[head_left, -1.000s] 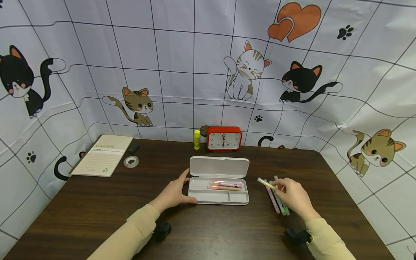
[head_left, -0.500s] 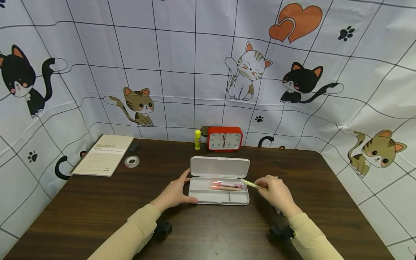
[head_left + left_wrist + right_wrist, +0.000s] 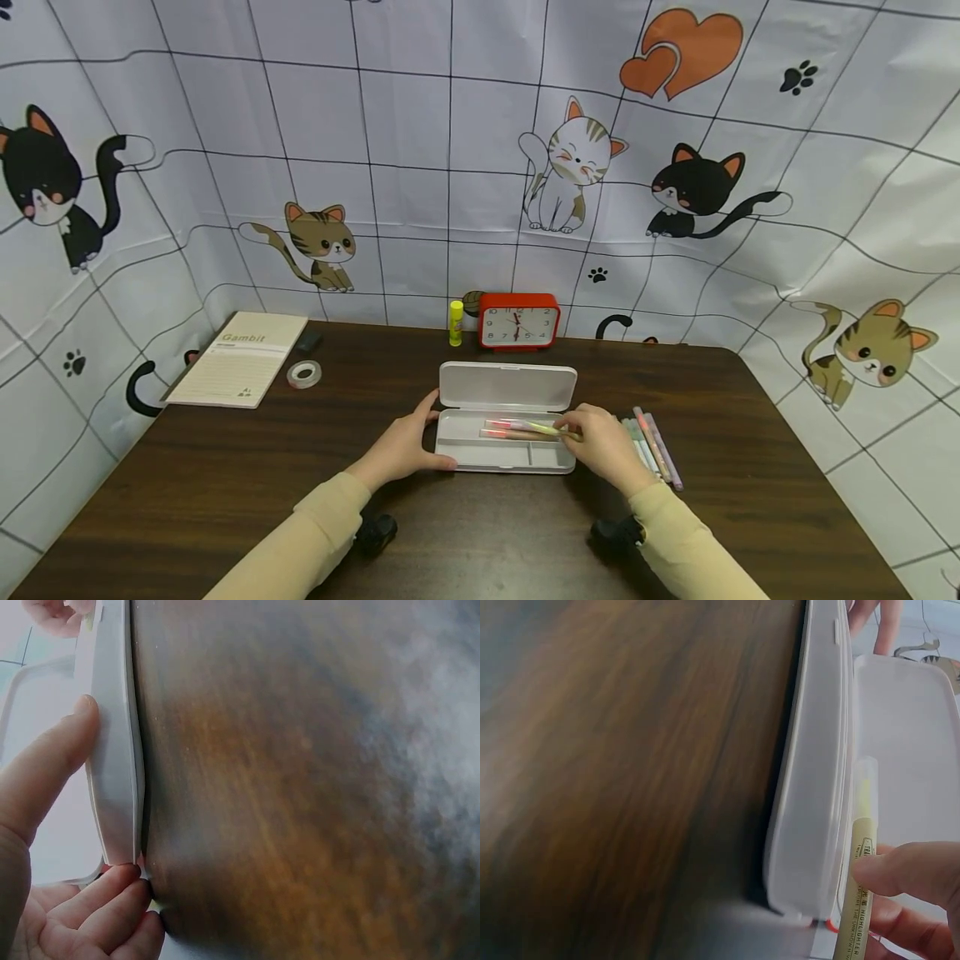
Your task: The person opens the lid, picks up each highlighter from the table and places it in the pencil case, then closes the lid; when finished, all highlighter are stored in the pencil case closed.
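Note:
A white pencil case (image 3: 480, 457) lies with its lid (image 3: 507, 386) raised at the back. My left hand (image 3: 399, 444) holds its left end, the thumb (image 3: 67, 746) on the front wall and the other fingers round the end. Between thumb and fingers my right hand (image 3: 606, 446) pinches a yellow highlighter (image 3: 861, 862), low over the right part of the case. Two pens, a pink one (image 3: 498, 424) and an orange one (image 3: 510, 434), lie in the long back compartment, partly overlapped by the yellow highlighter in the head view.
Several pastel highlighters (image 3: 662, 450) lie right of the case, partly behind my right hand. At the back stand a yellow glue stick (image 3: 456, 323) and a red clock (image 3: 519, 321). A notebook (image 3: 236, 358), a tape roll (image 3: 303, 374) and a small dark block (image 3: 308, 340) lie at the left.
My right hand has carried the yellow highlighter leftward from the group on the table to over the case, uncovering the others. The left hand has stayed on the case.

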`<state>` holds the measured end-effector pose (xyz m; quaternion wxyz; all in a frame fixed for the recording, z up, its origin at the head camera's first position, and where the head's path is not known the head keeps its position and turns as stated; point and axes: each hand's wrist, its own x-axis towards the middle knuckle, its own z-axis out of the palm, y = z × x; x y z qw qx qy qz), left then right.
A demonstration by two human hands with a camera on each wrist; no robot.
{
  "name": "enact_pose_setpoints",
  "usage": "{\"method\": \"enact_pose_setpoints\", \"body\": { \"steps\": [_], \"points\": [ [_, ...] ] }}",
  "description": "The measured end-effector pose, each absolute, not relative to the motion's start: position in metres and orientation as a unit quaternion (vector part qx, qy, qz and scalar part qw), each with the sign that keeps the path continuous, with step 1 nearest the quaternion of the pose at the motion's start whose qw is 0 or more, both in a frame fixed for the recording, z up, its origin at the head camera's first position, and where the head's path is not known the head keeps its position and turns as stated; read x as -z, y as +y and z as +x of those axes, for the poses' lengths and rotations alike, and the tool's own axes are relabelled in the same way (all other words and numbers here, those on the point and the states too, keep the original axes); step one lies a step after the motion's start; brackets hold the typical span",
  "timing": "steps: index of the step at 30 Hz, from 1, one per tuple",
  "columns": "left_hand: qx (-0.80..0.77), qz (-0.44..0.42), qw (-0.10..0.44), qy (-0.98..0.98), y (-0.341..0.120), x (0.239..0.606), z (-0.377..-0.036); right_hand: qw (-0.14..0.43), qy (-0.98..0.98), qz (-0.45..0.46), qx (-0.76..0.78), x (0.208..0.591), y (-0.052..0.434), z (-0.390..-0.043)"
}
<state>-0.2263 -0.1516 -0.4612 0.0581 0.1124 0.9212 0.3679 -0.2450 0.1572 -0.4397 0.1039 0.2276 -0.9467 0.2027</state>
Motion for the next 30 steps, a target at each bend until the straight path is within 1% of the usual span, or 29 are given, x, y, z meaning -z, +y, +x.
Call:
{"method": "enact_pose_setpoints", "body": {
  "steps": [9, 18, 25, 30],
  "points": [
    [-0.369, 0.111, 0.061, 0.921, -0.150, 0.460, -0.226, 0.076, -0.946, 0.238, -0.207, 0.437, 0.136, -0.251],
    [-0.369, 0.106, 0.068, 0.921, -0.149, 0.458, -0.223, 0.086, -0.940, 0.255, -0.211, 0.436, 0.117, -0.253],
    [-0.368, 0.103, 0.069, 0.921, -0.149, 0.458, -0.224, 0.092, -0.941, 0.246, -0.212, 0.433, 0.116, -0.251],
    [-0.370, 0.102, 0.068, 0.921, -0.149, 0.458, -0.224, 0.084, -0.944, 0.233, -0.217, 0.433, 0.122, -0.252]
  ]
}}
